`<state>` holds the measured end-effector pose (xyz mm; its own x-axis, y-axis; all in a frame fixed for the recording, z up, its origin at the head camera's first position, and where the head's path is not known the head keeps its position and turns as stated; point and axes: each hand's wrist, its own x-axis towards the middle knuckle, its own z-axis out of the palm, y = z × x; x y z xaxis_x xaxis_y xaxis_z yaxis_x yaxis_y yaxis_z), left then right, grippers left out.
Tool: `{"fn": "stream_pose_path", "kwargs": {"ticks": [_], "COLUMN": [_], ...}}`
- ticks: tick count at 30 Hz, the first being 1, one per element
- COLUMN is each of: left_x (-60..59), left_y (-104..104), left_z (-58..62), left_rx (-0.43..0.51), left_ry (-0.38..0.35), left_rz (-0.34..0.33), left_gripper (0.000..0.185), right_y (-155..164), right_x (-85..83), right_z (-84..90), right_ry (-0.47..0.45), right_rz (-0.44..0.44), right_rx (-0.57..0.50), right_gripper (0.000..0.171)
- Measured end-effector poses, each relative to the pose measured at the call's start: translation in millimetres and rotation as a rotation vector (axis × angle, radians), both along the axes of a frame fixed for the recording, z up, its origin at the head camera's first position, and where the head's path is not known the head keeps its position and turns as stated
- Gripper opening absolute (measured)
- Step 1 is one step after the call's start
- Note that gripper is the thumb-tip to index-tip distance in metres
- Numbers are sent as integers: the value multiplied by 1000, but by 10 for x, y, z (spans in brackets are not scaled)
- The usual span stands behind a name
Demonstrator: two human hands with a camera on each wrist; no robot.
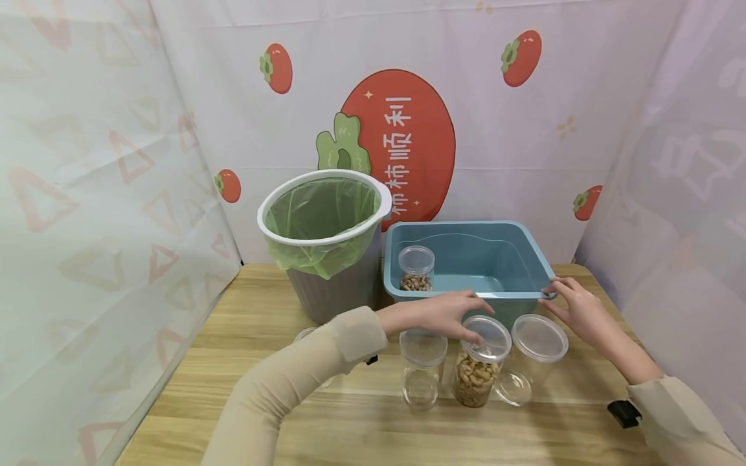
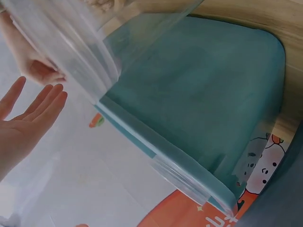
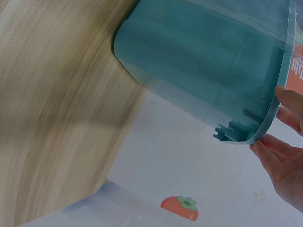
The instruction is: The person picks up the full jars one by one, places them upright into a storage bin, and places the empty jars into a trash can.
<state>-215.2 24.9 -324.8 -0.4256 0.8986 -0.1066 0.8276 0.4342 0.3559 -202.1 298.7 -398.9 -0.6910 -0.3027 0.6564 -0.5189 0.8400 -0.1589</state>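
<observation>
My left hand (image 1: 445,315) hovers over a clear lidded jar of cashews (image 1: 474,382), its thumb and fingers apart and the fingertips near the lid. In the left wrist view the fingers (image 2: 40,106) look extended and hold nothing. My right hand (image 1: 578,309) pinches the rim at the front right corner of a blue plastic tub (image 1: 466,224), which the right wrist view shows up close. Inside the tub, at its left, stands a lidded jar of nuts (image 1: 416,268). Two clear jars, one left (image 1: 422,372) and one right (image 1: 539,343), flank the cashews; neither shows any contents.
A grey bin (image 1: 335,291) lined with a green bag stands left of the tub. Another clear container (image 1: 304,333) is partly hidden behind my left forearm. All stand on a wooden table (image 1: 245,317) enclosed by printed cloth walls.
</observation>
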Motion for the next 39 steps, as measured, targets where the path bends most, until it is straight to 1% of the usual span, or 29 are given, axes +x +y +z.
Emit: {"fn": "stream_pose_path", "kwargs": {"ticks": [4, 8, 11, 15, 18, 21, 26, 28, 33, 36, 39], "left_x": [25, 38, 42, 49, 54, 55, 52, 52, 45, 35, 25], "left_y": [68, 121, 148, 174, 192, 210, 220, 216, 213, 218, 208], "left_z": [-43, -79, -101, -129, -144, -155, -173, -174, -173, -176, -178], "left_rx": [-15, 4, 7, -25, -54, -77, -107, -112, -112, -110, -104], "left_ry": [13, 24, 14, -6, -7, 8, 36, 36, 45, 69, 93], "left_rz": [-13, -32, -44, -49, -46, -55, -78, -70, -54, -57, -55], "left_gripper": [56, 60, 63, 69, 70, 71, 69, 69, 69, 68, 67], "right_y": [-1, -4, -2, 10, 20, 19, 9, 7, -1, -1, -3], "right_x": [2, 8, 14, 22, 23, 23, 27, 27, 27, 31, 32], "right_z": [-3, -2, -3, -12, -21, -27, -24, -16, -3, 1, 4], "right_ry": [-5, -11, -21, -31, -28, -22, -17, -18, -34, -38, -32], "right_rz": [-4, -8, -9, -6, -2, -2, -8, -9, -12, -13, -10], "right_rx": [1, -2, -1, -3, -4, 1, 8, 7, 0, -3, -2], "right_gripper": [31, 31, 29, 20, 19, 19, 29, 29, 23, 22, 25]}}
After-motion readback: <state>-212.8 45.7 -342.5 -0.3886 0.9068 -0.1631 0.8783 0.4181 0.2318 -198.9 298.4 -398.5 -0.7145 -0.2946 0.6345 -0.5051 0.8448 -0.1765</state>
